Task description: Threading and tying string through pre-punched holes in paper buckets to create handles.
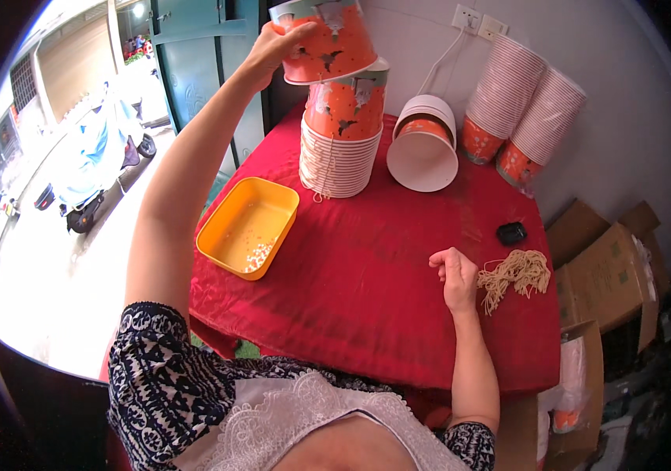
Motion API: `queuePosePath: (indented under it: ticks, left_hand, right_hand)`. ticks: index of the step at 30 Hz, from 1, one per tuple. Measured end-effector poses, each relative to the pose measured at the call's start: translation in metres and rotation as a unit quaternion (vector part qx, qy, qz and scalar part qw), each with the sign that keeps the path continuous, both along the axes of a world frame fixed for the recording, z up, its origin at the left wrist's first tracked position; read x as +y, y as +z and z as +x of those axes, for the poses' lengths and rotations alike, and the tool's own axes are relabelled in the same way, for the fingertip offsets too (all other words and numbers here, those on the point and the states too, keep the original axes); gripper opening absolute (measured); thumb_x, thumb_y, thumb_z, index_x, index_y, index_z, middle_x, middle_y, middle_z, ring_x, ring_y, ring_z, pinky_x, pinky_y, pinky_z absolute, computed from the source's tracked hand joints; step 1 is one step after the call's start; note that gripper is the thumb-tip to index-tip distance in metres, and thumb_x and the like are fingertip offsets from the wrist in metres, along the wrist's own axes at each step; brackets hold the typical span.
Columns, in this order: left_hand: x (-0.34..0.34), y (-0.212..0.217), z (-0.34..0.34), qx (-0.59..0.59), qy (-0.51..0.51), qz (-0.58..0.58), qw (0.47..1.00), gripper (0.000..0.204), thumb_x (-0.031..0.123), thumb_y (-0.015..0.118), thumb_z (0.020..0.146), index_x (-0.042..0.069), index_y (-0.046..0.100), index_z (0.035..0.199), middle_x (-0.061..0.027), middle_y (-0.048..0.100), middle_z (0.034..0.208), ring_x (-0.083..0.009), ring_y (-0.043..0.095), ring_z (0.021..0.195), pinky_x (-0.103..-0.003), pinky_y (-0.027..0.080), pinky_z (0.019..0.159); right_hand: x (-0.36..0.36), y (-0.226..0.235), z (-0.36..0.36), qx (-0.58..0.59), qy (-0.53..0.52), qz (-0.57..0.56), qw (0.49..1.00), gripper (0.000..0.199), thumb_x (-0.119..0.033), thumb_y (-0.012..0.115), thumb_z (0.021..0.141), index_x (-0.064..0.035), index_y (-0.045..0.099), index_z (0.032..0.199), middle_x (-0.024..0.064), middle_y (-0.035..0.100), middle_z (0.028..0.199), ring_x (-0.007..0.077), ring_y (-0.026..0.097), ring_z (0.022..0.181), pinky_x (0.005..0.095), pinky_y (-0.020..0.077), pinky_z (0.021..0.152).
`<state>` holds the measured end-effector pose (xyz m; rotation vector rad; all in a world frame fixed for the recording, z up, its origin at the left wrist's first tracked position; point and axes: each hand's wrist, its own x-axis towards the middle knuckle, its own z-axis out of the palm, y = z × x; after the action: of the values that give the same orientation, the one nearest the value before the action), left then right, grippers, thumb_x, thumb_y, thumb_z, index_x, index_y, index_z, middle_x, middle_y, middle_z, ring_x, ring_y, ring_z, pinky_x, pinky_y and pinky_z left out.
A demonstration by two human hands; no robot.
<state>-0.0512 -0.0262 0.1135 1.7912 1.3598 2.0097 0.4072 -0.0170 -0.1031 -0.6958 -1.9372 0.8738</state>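
Observation:
At the top of the view my left hand (pixel 277 49) grips an orange paper bucket (pixel 329 47) with its rim facing down. It hangs just over a tall stack of nested upside-down paper buckets (pixel 341 153); whether the two touch I cannot tell. A tan string dangles down the stack's side. On the right of the table my right hand (pixel 458 276) is closed, its fingers curled in. What it holds, if anything, is too small to make out. Beside its wrist lies a loose bundle of tan strings (pixel 517 276).
A yellow plastic tray (pixel 214 256) holding small white bits sits left on the red tablecloth (pixel 351 275). Nested paper buckets (pixel 423 161) lie on their side; two tall stacks (pixel 506 78) lean at the wall. A black object (pixel 511 233) and cardboard boxes (pixel 606 275) are on the right.

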Motion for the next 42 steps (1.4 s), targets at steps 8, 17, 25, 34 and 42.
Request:
queuePosePath:
  ticks: [8, 17, 25, 34, 42]
  left_hand:
    - [0.013, 0.009, 0.023, 0.060, -0.038, -0.051, 0.996, 0.047, 0.041, 0.081, 0.078, 0.004, 0.067, 0.103, -0.0026, 0.068, 0.091, -0.0090, 0.062, 0.077, -0.026, 0.051, 0.069]
    - [0.017, -0.013, 0.035, 0.092, -0.064, -0.088, 0.990, 0.062, 0.043, 0.083, 0.074, 0.000, 0.061, 0.113, -0.0093, 0.069, 0.101, -0.0163, 0.067, 0.092, -0.033, 0.054, 0.085]
    - [0.012, -0.030, 0.038, 0.096, -0.066, -0.076, 0.990, 0.064, 0.048, 0.081, 0.075, 0.002, 0.059, 0.114, -0.0046, 0.067, 0.094, -0.0116, 0.063, 0.086, -0.028, 0.052, 0.076]
    - [0.019, -0.041, 0.038, 0.067, -0.065, -0.104, 0.990, 0.075, 0.040, 0.087, 0.071, -0.003, 0.051, 0.121, -0.0138, 0.065, 0.109, -0.0192, 0.065, 0.099, -0.035, 0.053, 0.089]
    - [0.020, -0.051, 0.037, 0.073, -0.049, -0.109, 0.990, 0.083, 0.043, 0.086, 0.070, -0.005, 0.045, 0.124, -0.0166, 0.062, 0.112, -0.0212, 0.063, 0.104, -0.035, 0.053, 0.091]
  right_hand:
    - [-0.010, 0.009, -0.002, -0.047, 0.019, 0.028, 0.998, 0.045, -0.027, 0.042, 0.103, 0.0022, 0.066, 0.080, 0.0091, 0.064, 0.072, 0.0159, 0.058, 0.063, 0.0303, 0.0469, 0.057]
    - [-0.013, 0.011, -0.004, -0.060, 0.038, 0.036, 0.997, 0.041, -0.022, 0.043, 0.102, 0.0039, 0.065, 0.080, 0.0120, 0.065, 0.073, 0.0208, 0.064, 0.068, 0.0330, 0.0510, 0.061]
    - [-0.016, 0.015, -0.006, -0.076, 0.042, 0.046, 0.995, 0.042, -0.022, 0.042, 0.103, 0.0043, 0.065, 0.080, 0.0126, 0.065, 0.072, 0.0218, 0.064, 0.067, 0.0339, 0.0509, 0.060]
    - [-0.016, 0.015, -0.005, -0.084, 0.043, 0.056, 0.994, 0.044, -0.025, 0.042, 0.103, 0.0041, 0.065, 0.079, 0.0130, 0.065, 0.072, 0.0223, 0.063, 0.066, 0.0341, 0.0505, 0.059]
    - [-0.016, 0.014, -0.006, -0.086, 0.047, 0.058, 0.994, 0.045, -0.026, 0.042, 0.103, 0.0041, 0.065, 0.079, 0.0129, 0.064, 0.071, 0.0224, 0.063, 0.066, 0.0341, 0.0501, 0.059]
